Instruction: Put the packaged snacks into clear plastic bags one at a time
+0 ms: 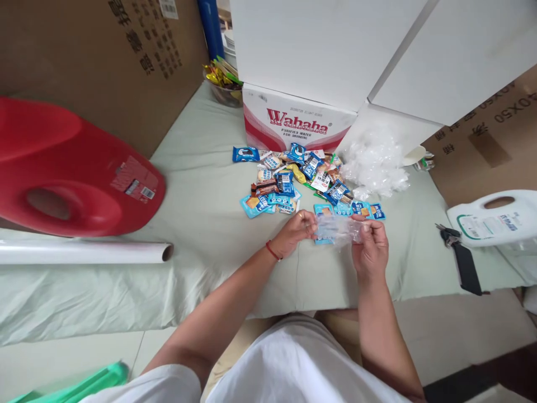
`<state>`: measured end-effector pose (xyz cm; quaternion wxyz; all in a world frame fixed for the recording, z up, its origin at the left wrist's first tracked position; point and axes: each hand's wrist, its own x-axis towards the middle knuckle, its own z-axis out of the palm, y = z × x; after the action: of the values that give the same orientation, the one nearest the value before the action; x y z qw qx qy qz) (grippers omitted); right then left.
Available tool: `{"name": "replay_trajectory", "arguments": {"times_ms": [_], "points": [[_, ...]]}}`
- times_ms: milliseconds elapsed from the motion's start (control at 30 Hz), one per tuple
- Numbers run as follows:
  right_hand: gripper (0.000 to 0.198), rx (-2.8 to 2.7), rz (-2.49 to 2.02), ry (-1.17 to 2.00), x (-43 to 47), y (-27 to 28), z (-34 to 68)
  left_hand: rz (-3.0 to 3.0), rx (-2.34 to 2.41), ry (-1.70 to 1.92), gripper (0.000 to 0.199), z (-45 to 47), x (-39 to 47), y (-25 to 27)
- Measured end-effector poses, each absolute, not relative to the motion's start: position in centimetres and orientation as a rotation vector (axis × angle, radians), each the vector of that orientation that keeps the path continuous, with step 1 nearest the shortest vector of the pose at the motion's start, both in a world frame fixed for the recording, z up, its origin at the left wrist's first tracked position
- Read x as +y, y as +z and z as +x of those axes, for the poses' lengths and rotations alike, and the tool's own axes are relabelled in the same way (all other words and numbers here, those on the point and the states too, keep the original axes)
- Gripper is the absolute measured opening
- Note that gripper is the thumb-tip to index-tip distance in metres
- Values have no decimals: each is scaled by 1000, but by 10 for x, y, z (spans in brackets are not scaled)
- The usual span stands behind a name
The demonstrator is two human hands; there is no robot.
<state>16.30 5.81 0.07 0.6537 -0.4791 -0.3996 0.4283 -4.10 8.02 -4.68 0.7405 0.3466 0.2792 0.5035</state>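
Between my two hands stretches a clear plastic bag, crumpled and see-through. The fingers of my left hand pinch its left end; a red cord circles that wrist. My right hand grips the other end between thumb and fingers. Behind the bag lies a loose pile of small wrapped snacks, in blue, white, brown and yellow packets. Flat light-blue packets rest at the pile's near left, and more lie partly hidden under the bag. To the right of the pile is a heap of clear plastic bags.
A Wahaha carton stands behind the snacks, with a bowl of wrapped sweets beside it. On the left are a red jug and a white roll. A white jug and a black-handled tool lie right.
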Motion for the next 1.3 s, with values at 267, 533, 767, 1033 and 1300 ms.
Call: {"name": "replay_trajectory", "arguments": {"times_ms": [267,533,767,1033,1300], "points": [[29,-813,-985,1091,61,-7,141,562,546,950,67,-47,83,-48],[12,-1395,-1083,906,39,-8,139,351,492,908,69,-49,88,-48],[24,-1155,-1241,834,40,-19,147,390,496,979,84,-49,86,-54],[40,-965,-1539,633,39,-28,170,457,452,1004,100,-44,87,-61],[54,-1294,-1693,630,45,-20,148,564,426,972,129,-43,82,-49]]}}
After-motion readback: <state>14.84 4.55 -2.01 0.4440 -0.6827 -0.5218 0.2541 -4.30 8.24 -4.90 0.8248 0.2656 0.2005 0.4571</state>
